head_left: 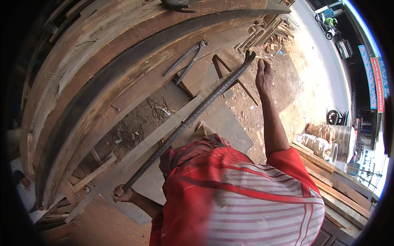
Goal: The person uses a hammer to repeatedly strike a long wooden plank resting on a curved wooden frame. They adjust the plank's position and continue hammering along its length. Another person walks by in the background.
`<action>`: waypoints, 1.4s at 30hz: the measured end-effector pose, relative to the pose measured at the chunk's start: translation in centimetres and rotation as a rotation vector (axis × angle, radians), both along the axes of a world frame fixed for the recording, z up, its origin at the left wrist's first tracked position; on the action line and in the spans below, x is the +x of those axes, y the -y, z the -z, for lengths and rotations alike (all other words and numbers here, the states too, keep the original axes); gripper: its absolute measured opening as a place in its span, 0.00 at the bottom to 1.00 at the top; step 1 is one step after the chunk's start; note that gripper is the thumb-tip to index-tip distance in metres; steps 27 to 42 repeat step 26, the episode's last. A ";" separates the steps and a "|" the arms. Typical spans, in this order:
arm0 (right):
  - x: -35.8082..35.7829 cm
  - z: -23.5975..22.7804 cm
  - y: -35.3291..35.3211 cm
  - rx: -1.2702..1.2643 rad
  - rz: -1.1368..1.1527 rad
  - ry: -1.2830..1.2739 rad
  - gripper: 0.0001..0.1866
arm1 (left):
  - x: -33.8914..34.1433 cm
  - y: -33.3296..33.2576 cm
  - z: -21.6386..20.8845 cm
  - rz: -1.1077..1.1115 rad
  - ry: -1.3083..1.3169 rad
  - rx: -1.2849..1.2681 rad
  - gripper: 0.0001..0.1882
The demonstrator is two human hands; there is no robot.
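My left hand point(122, 193) is closed round the lower left end of a long dark pry bar point(193, 117) with a ribbed shaft. The bar slants up to the right in front of my body, and its forked claw end is at the upper right. Beside that claw, a little to its right and apart from it, my right hand point(264, 73) is held out with its fingers extended and nothing visible in it. A pair of long-handled pincers point(193, 59) lies on the wood beyond the bar.
Thick wooden beams point(135, 61) run along the left and far side, with a dark metal tool point(179, 5) on top. A long plank point(143, 143) passes under the bar. Stacked timber point(336, 184) and a metal drum point(344, 141) stand right. Another person's hand point(24, 183) shows at far left.
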State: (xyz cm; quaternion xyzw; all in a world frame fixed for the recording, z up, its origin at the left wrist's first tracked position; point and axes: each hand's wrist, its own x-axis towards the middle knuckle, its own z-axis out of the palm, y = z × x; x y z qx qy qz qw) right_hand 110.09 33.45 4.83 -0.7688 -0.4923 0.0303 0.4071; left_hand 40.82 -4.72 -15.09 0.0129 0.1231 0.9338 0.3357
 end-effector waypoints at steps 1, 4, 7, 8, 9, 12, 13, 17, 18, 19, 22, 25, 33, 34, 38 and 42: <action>1.6 0.4 -0.9 -0.134 -0.084 -0.251 0.37 | 0.0 -0.6 0.0 -0.007 0.012 -0.016 0.23; 2.9 2.3 -4.0 -0.260 -0.211 -0.497 0.37 | -0.4 0.3 0.1 -0.063 0.012 -0.044 0.22; 3.4 2.9 -4.7 -0.232 -0.222 -0.661 0.34 | 0.0 -0.9 -1.9 -0.077 -0.010 -0.107 0.22; 2.4 2.4 -4.8 -0.165 -0.261 -0.645 0.31 | 0.1 -0.5 -2.2 -0.061 0.003 -0.049 0.22; 4.5 3.4 -5.2 -0.153 -0.334 -0.629 0.29 | 0.3 -0.6 -2.3 -0.018 0.027 0.016 0.22; 1.5 4.1 -4.9 -0.048 -0.313 -0.749 0.30 | 1.1 0.7 -2.8 -0.061 0.079 0.004 0.24; 1.6 4.5 -4.6 0.029 -0.356 -0.843 0.31 | 1.6 1.0 -2.9 -0.056 0.083 0.010 0.25; 5.7 6.5 -6.6 -0.045 -0.541 -1.458 0.30 | 2.2 1.9 -3.1 -0.067 0.055 0.025 0.26; 6.0 7.3 -7.6 -0.068 -0.438 -1.405 0.27 | 2.4 2.4 -2.8 -0.078 0.042 0.028 0.26; 9.3 9.3 -8.6 -0.016 -0.408 -1.453 0.22 | 2.5 1.5 -2.3 -0.085 0.074 0.000 0.26; 8.1 10.2 -8.6 0.069 -0.278 -1.292 0.17 | 2.6 1.3 -1.6 -0.117 0.113 -0.099 0.26; 4.2 7.6 -7.9 0.086 -0.170 -1.479 0.20 | 1.3 2.7 0.3 -0.096 0.078 -0.080 0.26; 4.7 7.5 -7.2 0.099 -0.155 -1.478 0.20 | 0.8 2.8 1.1 -0.068 0.063 -0.057 0.25; 4.7 7.5 -7.2 0.099 -0.155 -1.478 0.20 | 0.8 2.8 1.1 -0.068 0.063 -0.057 0.25; 4.7 7.5 -7.2 0.099 -0.155 -1.478 0.20 | 0.8 2.8 1.1 -0.068 0.063 -0.057 0.25; 4.7 7.5 -7.2 0.099 -0.155 -1.478 0.20 | 0.8 2.8 1.1 -0.068 0.063 -0.057 0.25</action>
